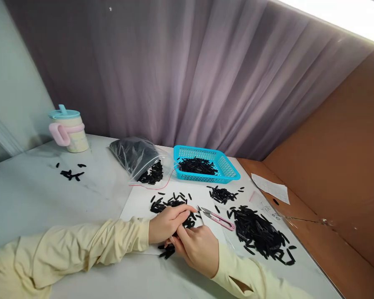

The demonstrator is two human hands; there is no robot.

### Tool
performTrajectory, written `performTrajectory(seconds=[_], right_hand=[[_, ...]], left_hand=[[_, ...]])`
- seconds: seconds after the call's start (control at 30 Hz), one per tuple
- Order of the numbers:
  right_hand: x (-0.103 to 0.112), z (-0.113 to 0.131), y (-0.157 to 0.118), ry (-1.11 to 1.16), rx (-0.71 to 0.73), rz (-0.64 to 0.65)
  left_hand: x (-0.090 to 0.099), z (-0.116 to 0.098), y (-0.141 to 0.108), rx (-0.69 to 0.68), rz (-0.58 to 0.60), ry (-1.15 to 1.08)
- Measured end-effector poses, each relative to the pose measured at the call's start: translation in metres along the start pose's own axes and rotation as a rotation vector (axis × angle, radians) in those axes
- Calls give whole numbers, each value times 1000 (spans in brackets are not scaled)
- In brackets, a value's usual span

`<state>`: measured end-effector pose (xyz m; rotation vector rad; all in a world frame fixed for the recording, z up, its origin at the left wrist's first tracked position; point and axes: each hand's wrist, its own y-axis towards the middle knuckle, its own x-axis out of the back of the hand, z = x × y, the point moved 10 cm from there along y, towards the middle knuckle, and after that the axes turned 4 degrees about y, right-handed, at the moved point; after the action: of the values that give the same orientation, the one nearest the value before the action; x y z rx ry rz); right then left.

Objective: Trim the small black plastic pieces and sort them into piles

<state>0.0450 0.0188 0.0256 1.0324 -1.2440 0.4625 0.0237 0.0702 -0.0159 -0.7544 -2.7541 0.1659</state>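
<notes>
My left hand (167, 223) and my right hand (201, 248) meet over a sheet of white paper (134, 205). Their fingers are closed and pressed together, and whatever they hold between them is hidden. Around and under the hands lies a pile of small black elongated pieces (166, 203). Just beyond my right hand, a pair of pink-handled thread snips (220, 219) rests with its blades pointing toward my left fingertips. To the right of my right hand is a larger heap of black pieces (257, 232).
Behind the paper stand a blue perforated basket (202, 179) of black pieces and an open clear bag (134, 153) of them, with a red thread (162, 187) nearby. A lidded cup (75, 133) is at the back left. A paper slip (271, 188) lies right, by the brown panel.
</notes>
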Motion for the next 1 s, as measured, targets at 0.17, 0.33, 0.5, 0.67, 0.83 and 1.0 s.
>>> performTrajectory(seconds=[0.17,0.33,0.5,0.67,0.83,1.0], right_hand=[[-4,0,0,208,27,-34],[-9,-20,-4,548,-86,-48],[-11,-42,-9,821,-332,-85],[-17,-64,-16,1063,-593,-166],[-31,-63,-28,1278,-743,-76],[-36,-53,-38,1423,-822,-41]], left_hand=[[-7,6,4,44,87,-122],[-16,5,5,58,235,-226],[-11,7,8,67,237,-303],[-6,8,10,35,168,-363],[-8,8,2,-6,168,-321],[-11,6,-4,-34,164,-226]])
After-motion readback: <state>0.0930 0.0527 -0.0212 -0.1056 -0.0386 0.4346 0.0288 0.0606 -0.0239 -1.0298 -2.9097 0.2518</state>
